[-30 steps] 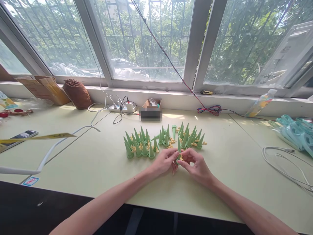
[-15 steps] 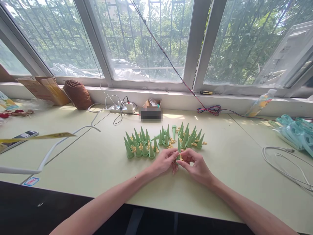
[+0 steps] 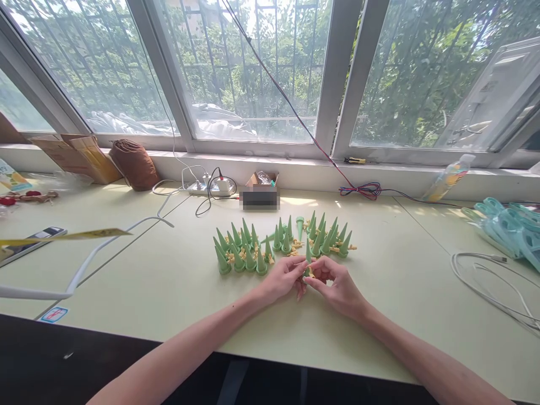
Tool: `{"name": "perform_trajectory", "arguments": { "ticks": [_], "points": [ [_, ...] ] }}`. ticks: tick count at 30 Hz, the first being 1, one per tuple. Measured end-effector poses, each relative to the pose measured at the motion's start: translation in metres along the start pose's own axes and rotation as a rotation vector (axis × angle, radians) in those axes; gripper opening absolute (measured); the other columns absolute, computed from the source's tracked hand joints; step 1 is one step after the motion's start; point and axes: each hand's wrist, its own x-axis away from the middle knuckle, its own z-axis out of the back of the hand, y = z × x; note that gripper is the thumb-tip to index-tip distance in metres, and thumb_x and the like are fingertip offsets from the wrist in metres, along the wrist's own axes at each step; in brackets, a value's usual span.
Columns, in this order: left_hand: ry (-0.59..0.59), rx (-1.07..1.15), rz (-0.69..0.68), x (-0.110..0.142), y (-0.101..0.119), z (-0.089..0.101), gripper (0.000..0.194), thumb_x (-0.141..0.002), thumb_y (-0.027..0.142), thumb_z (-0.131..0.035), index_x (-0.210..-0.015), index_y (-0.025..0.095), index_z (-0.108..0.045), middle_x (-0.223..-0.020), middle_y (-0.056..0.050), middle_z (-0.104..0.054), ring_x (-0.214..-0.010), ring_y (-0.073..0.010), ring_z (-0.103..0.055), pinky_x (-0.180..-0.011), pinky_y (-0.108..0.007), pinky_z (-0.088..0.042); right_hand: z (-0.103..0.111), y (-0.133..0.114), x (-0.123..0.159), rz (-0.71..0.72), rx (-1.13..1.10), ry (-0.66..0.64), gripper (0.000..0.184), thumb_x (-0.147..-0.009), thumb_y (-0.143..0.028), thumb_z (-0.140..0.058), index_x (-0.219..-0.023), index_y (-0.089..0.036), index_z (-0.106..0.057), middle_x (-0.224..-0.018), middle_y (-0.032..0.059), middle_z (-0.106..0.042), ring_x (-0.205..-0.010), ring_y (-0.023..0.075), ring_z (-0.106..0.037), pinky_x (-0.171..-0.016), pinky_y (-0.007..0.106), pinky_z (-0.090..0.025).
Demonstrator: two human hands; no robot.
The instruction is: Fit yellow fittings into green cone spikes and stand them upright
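Between my hands a green plant watering spike (image 3: 308,260) stands point up. My left hand (image 3: 287,275) is closed around its left side, thumb against the base. From the right, my right hand (image 3: 337,281) pinches a small yellow valve (image 3: 311,272) at the spike's lower side; whether it is fully seated I cannot tell. More green spikes stand upright in groups beyond my hands, a left group (image 3: 250,260) and a right group (image 3: 327,242), many with yellow valves at their sides. Several loose yellow valves (image 3: 297,244) lie between the groups.
A power strip (image 3: 213,185), a small open box (image 3: 262,181) and a brown pouch (image 3: 134,163) stand along the window. White cable (image 3: 90,256) crosses the left side, near a phone (image 3: 36,243). At right are a bottle (image 3: 449,179), a coiled cable (image 3: 476,264) and bagged teal items (image 3: 512,228).
Both hands keep nearly the same place and grip. The right fingers and the yellow valve have shifted very slightly at the spike's side.
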Motion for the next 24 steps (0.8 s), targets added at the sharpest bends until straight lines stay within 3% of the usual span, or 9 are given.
{"name": "perform_trajectory", "arguments": {
  "ticks": [12, 24],
  "points": [
    [0.020, 0.077, 0.018, -0.0007, 0.0014, -0.0028, 0.038, -0.090, 0.054, -0.058, -0.093, 0.017, -0.051, -0.069, 0.001, -0.057, -0.053, -0.0143, -0.063, -0.046, -0.025, -0.053, -0.0022, 0.0013, 0.0000, 0.053, 0.026, 0.053, 0.030, -0.089, -0.032, -0.067, -0.112, -0.022, -0.051, -0.063, -0.0081, -0.045, -0.054, 0.0111, -0.044, -0.051, 0.024, -0.039],
    [-0.006, 0.085, 0.012, -0.0001, 0.0025, -0.0022, 0.037, -0.091, 0.054, -0.057, -0.095, 0.017, -0.053, -0.070, 0.000, -0.060, -0.061, -0.0166, -0.066, -0.052, -0.027, -0.058, -0.0027, -0.0062, 0.0013, 0.026, 0.016, 0.035, 0.023, -0.093, -0.030, -0.058, -0.112, -0.021, -0.048, -0.063, -0.0061, -0.052, -0.057, 0.0139, -0.054, -0.054, 0.026, -0.044]
  ]
}}
